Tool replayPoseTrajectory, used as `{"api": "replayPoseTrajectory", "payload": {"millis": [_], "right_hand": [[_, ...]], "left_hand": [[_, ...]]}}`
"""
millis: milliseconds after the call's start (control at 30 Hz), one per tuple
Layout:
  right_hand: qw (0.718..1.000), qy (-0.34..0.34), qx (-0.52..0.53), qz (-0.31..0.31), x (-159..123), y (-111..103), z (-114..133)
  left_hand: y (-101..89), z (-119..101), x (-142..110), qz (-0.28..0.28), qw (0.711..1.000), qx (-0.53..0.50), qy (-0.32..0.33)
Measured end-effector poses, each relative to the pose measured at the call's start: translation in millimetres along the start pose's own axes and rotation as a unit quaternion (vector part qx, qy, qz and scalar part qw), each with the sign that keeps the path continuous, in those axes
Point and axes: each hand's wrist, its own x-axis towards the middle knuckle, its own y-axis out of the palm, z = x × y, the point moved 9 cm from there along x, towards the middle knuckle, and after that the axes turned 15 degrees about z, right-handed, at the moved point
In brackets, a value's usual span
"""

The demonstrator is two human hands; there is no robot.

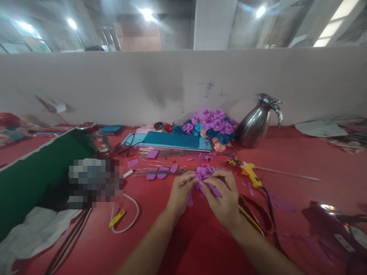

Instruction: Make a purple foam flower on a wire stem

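A small purple paper flower (202, 173) is held between my two hands over the red table. My left hand (181, 190) pinches its left side with thumb and fingertips. On the other side, the thumb and index finger of my right hand (223, 194) close on the petals. Purple scraps lie under and around the flower. To the left, cut purple petals (162, 173) rest on thin wires. The handles of red-and-yellow scissors (259, 215) show beside my right wrist. Beyond that hand lies a yellow glue gun (252, 175) with a clear glue stick at its back.
A bunch of finished purple flowers (213, 121) sits at the back near a steel jug (255, 122). Blue sheets (174, 139) and eyeglasses (129, 144) lie left of it. A green panel (54, 168) and white cable (137, 214) are on the left; a dark device (332, 225) is at right.
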Motion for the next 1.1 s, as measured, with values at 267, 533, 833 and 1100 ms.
{"api": "replayPoseTrajectory", "payload": {"millis": [267, 533, 833, 1100], "right_hand": [[0.999, -0.039, -0.023, 0.016, -3.5, 1.7, 6.0], [0.995, -0.08, -0.048, 0.035, -7.1, 6.0, 11.2], [0.994, -0.094, -0.047, 0.023, -10.3, 5.5, 13.0], [0.996, -0.069, -0.062, 0.017, -8.4, 4.0, 11.5]], "left_hand": [[3.4, -3.1, 0.8, 0.012, 1.0, 0.001, 0.01], [5.3, -2.2, -0.3, 0.007, 1.0, -0.023, 0.007], [7.9, -2.4, -0.4, -0.003, 0.999, -0.052, -0.006], [9.6, 1.7, 0.2, 0.006, 0.997, -0.075, -0.012]]}}
